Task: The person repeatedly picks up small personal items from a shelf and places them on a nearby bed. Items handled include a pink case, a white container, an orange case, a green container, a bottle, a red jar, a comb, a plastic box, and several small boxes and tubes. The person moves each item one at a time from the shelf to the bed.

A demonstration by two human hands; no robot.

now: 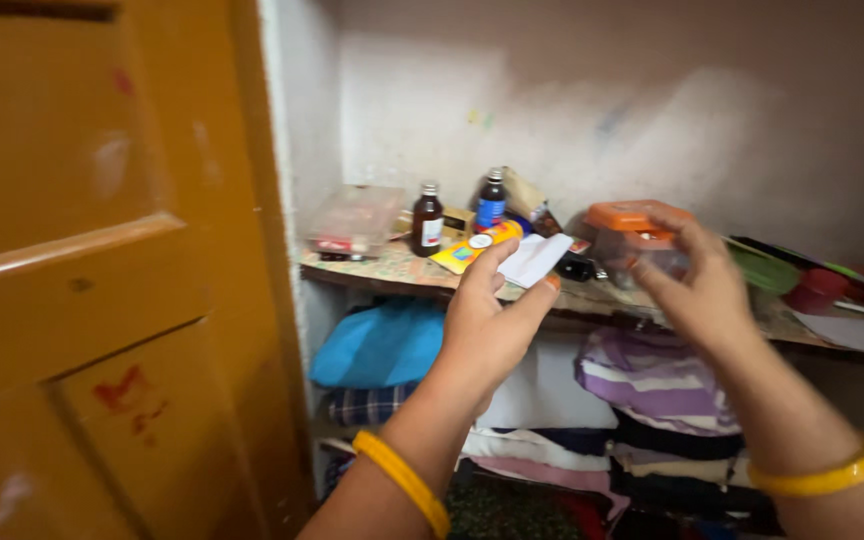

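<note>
While my left hand (pixel 487 320) pinches the yellow tube (pixel 479 245) and white paper slip (pixel 535 258), my right hand (pixel 697 290), open, should grip the orange-lidded container (pixel 635 235) on the shelf (pixel 392 270) squarely.

At the left of the frame we see an orange-brown door (pixel 102 270); at centre a yellow tube (pixel 474 246) and white paper (pixel 535 258); lower right, purple-and-white striped cloth (pixel 652 380); yellow bangles (pixel 402 480) below.

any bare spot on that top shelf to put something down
The shelf shows a bare strip along its front edge, between the clear plastic box and the left hand. A sheet of paper lies flat at the far right. The middle is crowded: two brown bottles, an orange-lidded container by the right hand, and a green bowl.
</note>
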